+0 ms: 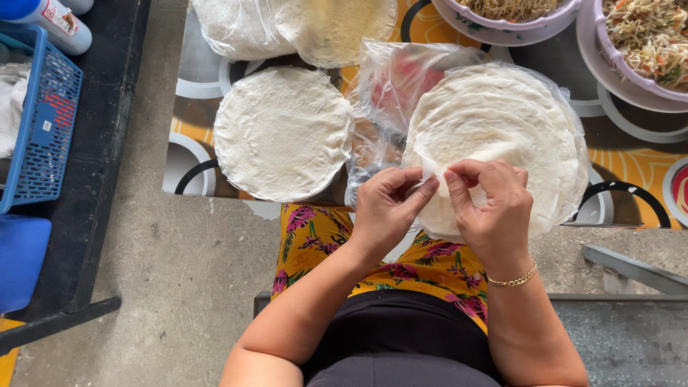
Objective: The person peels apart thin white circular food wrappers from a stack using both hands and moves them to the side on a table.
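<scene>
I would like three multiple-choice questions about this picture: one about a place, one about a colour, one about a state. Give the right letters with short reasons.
1. Where does the single flat wrapper lie, seen from the stack of wrappers?
A. to its left in the picture
B. on top of it
C. inside the basket

2. What colour is the plastic basket at the left edge?
A. red
B. blue
C. green

3. What are the left hand and the right hand doing?
A. resting flat on the lap
B. holding a spoon
C. pinching the near edge of the top wrapper

Answers:
1 A, since it lies apart on the patterned table, left of the stack.
2 B, since its mesh wall is blue.
3 C, since the fingertips of both hands meet on the thin edge of the stack.
</scene>
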